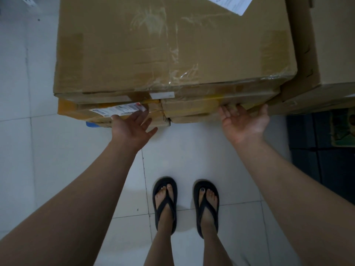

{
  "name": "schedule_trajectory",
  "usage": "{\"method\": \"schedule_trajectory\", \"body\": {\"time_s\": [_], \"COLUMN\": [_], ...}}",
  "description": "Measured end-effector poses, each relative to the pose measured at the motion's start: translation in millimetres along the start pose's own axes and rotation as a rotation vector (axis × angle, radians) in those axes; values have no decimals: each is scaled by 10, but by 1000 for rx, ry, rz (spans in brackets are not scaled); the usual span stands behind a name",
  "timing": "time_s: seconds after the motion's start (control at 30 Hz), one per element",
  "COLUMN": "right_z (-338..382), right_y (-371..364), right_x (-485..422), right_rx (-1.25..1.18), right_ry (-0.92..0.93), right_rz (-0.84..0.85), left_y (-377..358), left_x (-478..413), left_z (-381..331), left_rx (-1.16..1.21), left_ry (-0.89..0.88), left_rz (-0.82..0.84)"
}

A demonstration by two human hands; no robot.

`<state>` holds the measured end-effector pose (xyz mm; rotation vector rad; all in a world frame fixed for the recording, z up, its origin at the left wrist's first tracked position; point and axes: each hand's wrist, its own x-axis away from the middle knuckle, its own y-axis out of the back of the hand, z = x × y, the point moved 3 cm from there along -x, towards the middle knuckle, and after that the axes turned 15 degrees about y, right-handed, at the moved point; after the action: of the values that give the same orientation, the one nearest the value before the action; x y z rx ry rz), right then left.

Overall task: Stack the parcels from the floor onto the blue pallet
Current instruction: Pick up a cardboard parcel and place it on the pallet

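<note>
A large brown cardboard parcel [172, 47] with clear tape lies on top of a stack of flatter parcels [211, 106]. A labelled parcel [92, 112] sticks out at the stack's lower left. A small blue corner of the pallet [90, 124] shows under the stack. My left hand [134, 124] is spread, fingers by the labelled parcel's front edge. My right hand [244, 121] is palm-up with fingertips against the front of the lower parcels. Neither hand grips anything.
Another tall cardboard box [330, 45] stands right of the stack. A dark blue surface [317, 150] with a picture item [343, 129] lies at the right. My feet in black sandals [184, 204] stand on the white tiled floor [48, 150].
</note>
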<state>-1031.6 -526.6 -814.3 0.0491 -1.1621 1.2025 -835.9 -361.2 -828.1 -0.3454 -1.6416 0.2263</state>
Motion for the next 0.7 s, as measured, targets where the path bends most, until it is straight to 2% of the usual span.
{"method": "schedule_trajectory", "body": {"time_s": [0.13,0.27,0.37,0.47,0.57,0.7], "right_z": [-111,-313,-528,-743,-865,-921], "right_y": [270,512,563,558,523,495], "right_x": [-41,-238,-532,-828,-1054,-1192], "right_rx": [35,111,135,167,71,-9], "right_ry": [-41,-115,-158,-186,-164,-150], "right_rz": [-20,-129,-118,-47,10,76], "left_y": [213,402,441,355,235,181], "left_x": [-152,-423,-732,-1006,-1224,-1346], "left_z": [126,252,241,151,17,-36], "left_rx": [22,140,302,341,424,418], "left_ry": [5,77,72,22,-38,-100], "left_rz": [-71,-144,-82,-5,116,153]}}
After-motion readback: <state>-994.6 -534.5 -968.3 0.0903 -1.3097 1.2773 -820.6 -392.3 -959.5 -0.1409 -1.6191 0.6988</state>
